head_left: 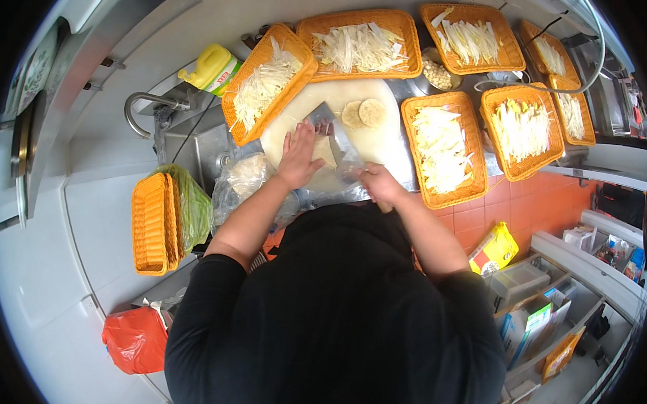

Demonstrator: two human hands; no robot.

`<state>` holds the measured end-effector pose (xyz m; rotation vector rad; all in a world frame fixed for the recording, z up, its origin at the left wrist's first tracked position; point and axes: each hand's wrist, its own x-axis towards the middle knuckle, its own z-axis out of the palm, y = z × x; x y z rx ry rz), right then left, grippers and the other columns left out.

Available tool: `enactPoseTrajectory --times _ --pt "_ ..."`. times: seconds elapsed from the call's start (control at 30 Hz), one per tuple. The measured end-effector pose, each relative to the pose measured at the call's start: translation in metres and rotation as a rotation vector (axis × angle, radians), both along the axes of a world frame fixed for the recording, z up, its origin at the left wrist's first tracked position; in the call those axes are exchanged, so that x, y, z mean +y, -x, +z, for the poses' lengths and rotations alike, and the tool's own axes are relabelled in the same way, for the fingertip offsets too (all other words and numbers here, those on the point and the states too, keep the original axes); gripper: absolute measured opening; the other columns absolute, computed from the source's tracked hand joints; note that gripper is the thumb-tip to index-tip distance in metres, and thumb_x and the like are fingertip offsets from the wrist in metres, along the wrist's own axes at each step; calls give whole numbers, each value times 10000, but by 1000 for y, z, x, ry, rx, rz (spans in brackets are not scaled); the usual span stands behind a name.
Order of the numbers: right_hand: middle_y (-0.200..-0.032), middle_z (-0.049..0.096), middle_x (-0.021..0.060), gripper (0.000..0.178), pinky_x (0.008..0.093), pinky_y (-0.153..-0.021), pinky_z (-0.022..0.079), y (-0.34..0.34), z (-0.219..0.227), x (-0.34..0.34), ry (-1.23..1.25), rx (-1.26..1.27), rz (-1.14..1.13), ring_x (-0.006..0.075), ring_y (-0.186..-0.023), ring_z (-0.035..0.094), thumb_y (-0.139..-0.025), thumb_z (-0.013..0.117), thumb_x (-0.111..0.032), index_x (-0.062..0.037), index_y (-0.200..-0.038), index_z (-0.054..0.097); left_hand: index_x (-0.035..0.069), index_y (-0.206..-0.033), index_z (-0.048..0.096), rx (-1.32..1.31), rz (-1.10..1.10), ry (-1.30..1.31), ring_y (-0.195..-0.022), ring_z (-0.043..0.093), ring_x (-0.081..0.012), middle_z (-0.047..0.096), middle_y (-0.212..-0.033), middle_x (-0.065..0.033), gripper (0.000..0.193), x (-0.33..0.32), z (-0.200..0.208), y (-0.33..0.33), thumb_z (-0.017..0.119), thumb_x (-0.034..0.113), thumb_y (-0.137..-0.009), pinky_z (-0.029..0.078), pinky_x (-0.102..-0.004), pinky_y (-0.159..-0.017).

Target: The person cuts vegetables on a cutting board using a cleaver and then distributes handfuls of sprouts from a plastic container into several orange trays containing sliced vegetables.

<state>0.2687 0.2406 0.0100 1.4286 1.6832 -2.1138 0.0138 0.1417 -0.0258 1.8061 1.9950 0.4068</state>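
1. I noted the left hand (299,155) lay flat, fingers together, pressing a pale slab (324,150) on the cutting board (384,143).
2. Right hand (377,183) was clenched around the cleaver (335,136) handle.
3. Risk, as I judged it: blade beside fingertips; a slipping slab could cause a cut.

A steel counter (196,149) runs across the upper frame, sink at its left. At centre sits a round white cutting board (384,136). Orange baskets of pale strips (445,149) ring it above and to the right, and a clear plastic bag (249,177) lies left of the board.
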Motion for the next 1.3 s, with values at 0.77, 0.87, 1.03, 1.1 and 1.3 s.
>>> enactPoseTrajectory --times 0.77,0.87,1.03,1.1,1.3 --pt "-575 545 93 276 400 -439 450 57 -21 -37 -113 41 7 234 -442 541 -1040 522 -235 35 -1061 578 4 -1616 99 25 106 -137 -1573 10 -387 -5 -1699 -220 847 -7 -26 2 538 374 -995 -9 -531 -1243" --pt "-585 543 96 289 404 -450 456 64 -17 -37 -122 5 11 234 -454 545 -1033 521 -242 34 -1079 594 7 -1618 91 48 96 -164 -1574 15 -386 4 -1701 -216 841 -8 -28 11 519 382 -1000 -11 -530 -1242" --pt "-621 547 80 288 373 -459 455 45 -13 -36 -100 43 -101 208 -462 523 -1030 528 -237 19 -1135 607 7 -1617 103 4 77 -114 -1572 31 -389 22 -1698 -222 848 -4 -18 8 515 426 -1005 2 -539 -1242" --pt "-657 559 56 300 346 -457 447 10 6 -28 -63 49 -232 181 -459 504 -1034 533 -244 10 -1182 596 4 -1615 110 6 57 -125 -1571 36 -392 27 -1696 -225 855 -5 -18 8 515 444 -1005 7 -544 -1241" --pt "-644 514 29 222 333 -453 435 9 25 -10 -38 88 -294 153 -449 479 -1050 538 -239 -30 -981 570 -14 -1608 125 51 24 -174 -1569 42 -398 31 -1694 -229 879 -4 -22 9 545 452 -992 16 -551 -1239"
